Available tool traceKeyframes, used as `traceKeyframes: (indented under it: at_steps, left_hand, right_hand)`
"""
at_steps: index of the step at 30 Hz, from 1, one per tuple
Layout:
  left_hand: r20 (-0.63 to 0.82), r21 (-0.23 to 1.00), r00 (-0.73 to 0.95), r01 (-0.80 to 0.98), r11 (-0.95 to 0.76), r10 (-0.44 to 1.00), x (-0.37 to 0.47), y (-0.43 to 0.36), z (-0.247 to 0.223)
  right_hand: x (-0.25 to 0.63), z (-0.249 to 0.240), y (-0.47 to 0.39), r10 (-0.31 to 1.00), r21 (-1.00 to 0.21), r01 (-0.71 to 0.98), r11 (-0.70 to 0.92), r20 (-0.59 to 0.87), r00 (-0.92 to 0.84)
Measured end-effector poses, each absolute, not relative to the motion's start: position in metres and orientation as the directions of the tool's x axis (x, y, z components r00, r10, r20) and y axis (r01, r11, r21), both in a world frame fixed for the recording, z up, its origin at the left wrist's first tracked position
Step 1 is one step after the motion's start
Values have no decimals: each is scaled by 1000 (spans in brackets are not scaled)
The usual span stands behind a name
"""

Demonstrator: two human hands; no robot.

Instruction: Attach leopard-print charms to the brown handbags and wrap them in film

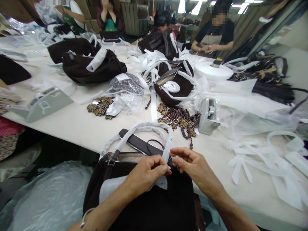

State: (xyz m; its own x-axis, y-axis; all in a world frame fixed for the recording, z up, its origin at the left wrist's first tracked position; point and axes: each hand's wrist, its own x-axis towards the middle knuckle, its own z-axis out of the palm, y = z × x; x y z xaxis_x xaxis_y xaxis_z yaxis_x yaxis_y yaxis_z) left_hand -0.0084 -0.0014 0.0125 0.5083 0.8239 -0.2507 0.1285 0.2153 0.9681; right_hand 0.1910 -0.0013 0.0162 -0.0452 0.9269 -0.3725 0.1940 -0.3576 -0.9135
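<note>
A dark brown handbag [144, 205] is right below me at the table's front edge, its top gaping and a pale lining showing. White wrapping covers its handle [134, 128], which arches up above the opening. Over the bag's right side my left hand [150, 170] has thumb and forefinger pinched together; what is in them is too small to name. Close by, at the foot of the handle, my right hand [189, 160] is also closed in a pinch, with a small shiny bit at its fingertips. A dark zipped strip [141, 143] with a thin cord loop lies behind the opening.
Leopard-patterned tags [102, 106] and beaded charms [179, 117] lie on the table between two grey tape dispensers [48, 102] [209, 115]. Further back are brown bags [91, 65] and a white roll [213, 70]. White strips [264, 163] lie at right. Several people stand across the table.
</note>
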Motion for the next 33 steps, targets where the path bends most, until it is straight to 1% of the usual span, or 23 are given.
traceKeyframes:
  at_steps: [2, 6, 8, 10, 13, 18, 21, 25, 28, 30, 33]
  left_hand:
    - [-238, 971, 513, 144, 191, 825, -8, -2, 12]
    - [-230, 972, 516, 160, 171, 825, -7, -2, 12]
    - [-246, 968, 511, 173, 182, 824, -9, -2, 12]
    - [-257, 966, 507, 165, 199, 823, -10, -2, 10]
    - [-243, 970, 506, 122, 210, 827, -11, -3, 8]
    - [-227, 974, 498, 119, 193, 837, -10, -3, 8]
    - [-223, 975, 499, 121, 188, 838, -9, -4, 7]
    - [-232, 973, 489, 101, 209, 841, -12, -3, 6]
    - [-198, 980, 447, 79, 182, 873, -16, -2, 8]
    - [-183, 983, 430, 105, 153, 884, -17, -2, 11]
    - [-164, 975, 445, 209, 76, 880, -15, -5, 16]
  right_hand:
    - [184, 13, -4, 898, -904, 68, -422, -427, -108]
    - [167, 10, -9, 892, -868, -214, -448, -418, -173]
    - [165, 10, -9, 888, -830, -314, -460, -425, -177]
    - [167, 11, -9, 883, -802, -370, -469, -436, -174]
    - [174, 10, -9, 878, -798, -367, -478, -453, -158]
    - [174, 5, -11, 855, -794, -318, -518, -489, -173]
    - [166, 4, -11, 847, -759, -378, -530, -491, -202]
    - [163, 4, -11, 833, -678, -493, -545, -503, -230]
    - [166, 4, -11, 818, -630, -539, -560, -523, -238]
    - [167, 4, -13, 821, -641, -523, -562, -512, -253]
    - [167, 5, -16, 836, -690, -474, -547, -484, -259]
